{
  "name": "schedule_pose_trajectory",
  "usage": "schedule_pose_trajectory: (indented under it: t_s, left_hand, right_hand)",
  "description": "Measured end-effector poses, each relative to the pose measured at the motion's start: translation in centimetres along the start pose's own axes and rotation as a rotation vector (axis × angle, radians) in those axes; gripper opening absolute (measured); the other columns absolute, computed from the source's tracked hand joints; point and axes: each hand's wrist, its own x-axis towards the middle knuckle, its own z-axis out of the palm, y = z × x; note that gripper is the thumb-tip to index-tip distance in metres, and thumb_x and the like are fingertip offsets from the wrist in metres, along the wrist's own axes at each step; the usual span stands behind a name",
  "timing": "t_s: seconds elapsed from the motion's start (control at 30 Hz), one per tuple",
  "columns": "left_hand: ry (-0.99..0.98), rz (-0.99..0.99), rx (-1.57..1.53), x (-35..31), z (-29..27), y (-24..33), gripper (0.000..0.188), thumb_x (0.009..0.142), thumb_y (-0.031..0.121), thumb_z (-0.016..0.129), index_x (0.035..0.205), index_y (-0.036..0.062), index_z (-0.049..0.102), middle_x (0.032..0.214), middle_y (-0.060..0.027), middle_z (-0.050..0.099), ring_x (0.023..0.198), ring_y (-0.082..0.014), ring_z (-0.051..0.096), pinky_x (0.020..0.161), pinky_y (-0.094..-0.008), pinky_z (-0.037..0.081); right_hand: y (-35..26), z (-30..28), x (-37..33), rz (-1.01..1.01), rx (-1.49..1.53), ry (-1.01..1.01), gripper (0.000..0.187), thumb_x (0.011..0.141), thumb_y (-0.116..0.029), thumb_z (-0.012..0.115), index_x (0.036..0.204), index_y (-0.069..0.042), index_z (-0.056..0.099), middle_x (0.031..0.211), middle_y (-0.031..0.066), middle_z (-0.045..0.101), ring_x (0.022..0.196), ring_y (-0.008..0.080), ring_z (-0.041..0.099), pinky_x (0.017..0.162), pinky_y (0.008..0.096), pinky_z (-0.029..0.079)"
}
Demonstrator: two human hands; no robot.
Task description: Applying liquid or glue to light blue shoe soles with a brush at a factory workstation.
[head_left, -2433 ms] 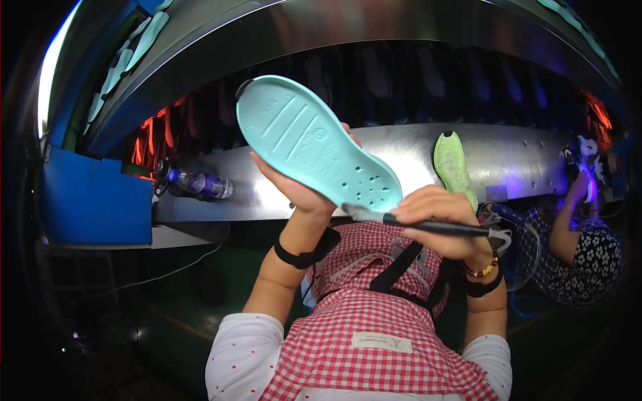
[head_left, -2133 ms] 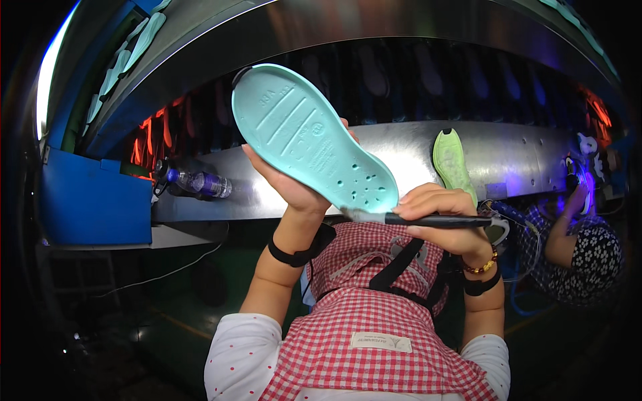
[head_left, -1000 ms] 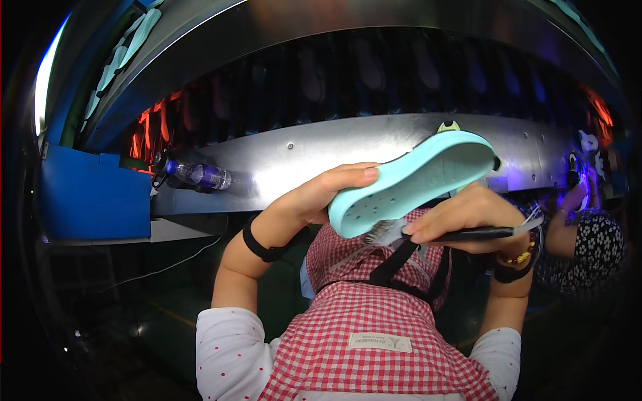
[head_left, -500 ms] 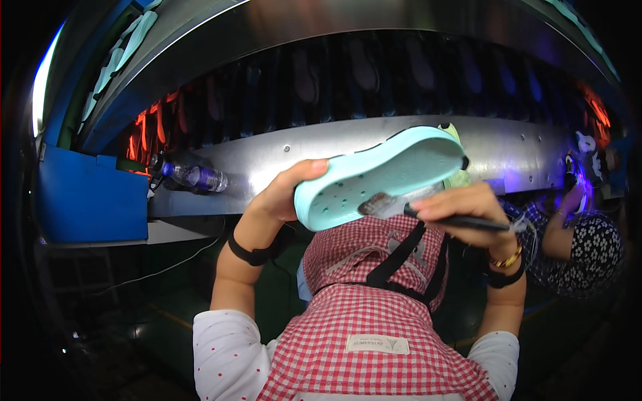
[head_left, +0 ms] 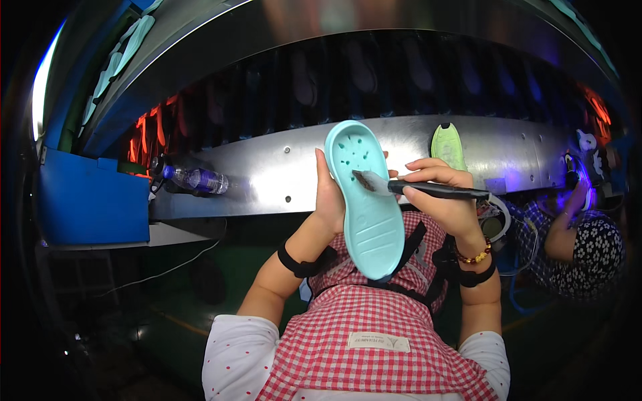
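Observation:
A pale turquoise shoe sole (head_left: 374, 224) with small holes near its far end stands tilted lengthwise in front of me. My left hand (head_left: 329, 200) grips it along the left edge, thumb up the side, its other fingers partly hidden behind. In my right hand (head_left: 441, 197) is a brush (head_left: 435, 190) with a black handle, closed between thumb and fingers. The bristles touch or hover just over the inner face, close to the holes; which of the two I cannot tell. A light green shoe piece (head_left: 448, 146) lies on the metal ledge beyond my right hand.
The metal ledge (head_left: 261, 167) runs across in front of a dark conveyor carrying several soles (head_left: 361, 67). A plastic bottle (head_left: 207, 180) lies at the left beside a blue machine box (head_left: 93, 194). A co-worker (head_left: 588, 254) works at the right under violet light. Red heaters glow at both ends.
The sole has turned from lying crosswise to pointing away from me. The brush has shifted slightly left and up to its holed end, and the green piece is more exposed.

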Motion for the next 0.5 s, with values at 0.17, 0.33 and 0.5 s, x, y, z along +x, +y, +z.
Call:
schedule_pose_trajectory:
  t_s: [0.17, 0.33, 0.5]
  left_hand:
    - [0.286, 0.117, 0.112, -0.3, -1.2, 1.1, 0.09, 0.075, 0.077, 0.014, 0.118, 0.005, 0.045, 0.099, -0.0138, 0.057, 0.089, -0.0286, 0.057, 0.088, -0.0478, 0.043]
    - [0.29, 0.283, 0.12, -0.7, -0.6, 2.3, 0.087, 0.075, 0.077, 0.016, 0.11, 0.0046, 0.049, 0.088, -0.0136, 0.057, 0.084, -0.0266, 0.057, 0.088, -0.0454, 0.042]
    - [0.256, 0.24, 0.089, 0.0, 1.7, 0.9, 0.09, 0.075, 0.077, 0.018, 0.115, 0.0016, 0.046, 0.09, -0.0133, 0.056, 0.086, -0.0279, 0.054, 0.086, -0.0438, 0.041]
  right_hand:
    - [-0.4, 2.2, -2.8, -0.427, -0.384, -0.194, 0.019, 0.062, -0.002, 0.069, 0.08, -0.005, 0.063, 0.08, 0.009, 0.064, 0.083, 0.0222, 0.061, 0.073, 0.0333, 0.047]
    - [-3.4, -0.1, -1.9, -0.336, -0.273, -0.472, 0.019, 0.062, -0.004, 0.07, 0.081, -0.004, 0.065, 0.079, 0.0095, 0.064, 0.078, 0.023, 0.062, 0.068, 0.0326, 0.048]
    - [-2.3, 1.3, 0.9, -0.287, -0.186, -0.061, 0.019, 0.064, 0.0, 0.069, 0.083, 0.0, 0.064, 0.081, 0.0129, 0.064, 0.076, 0.0237, 0.062, 0.071, 0.0315, 0.049]
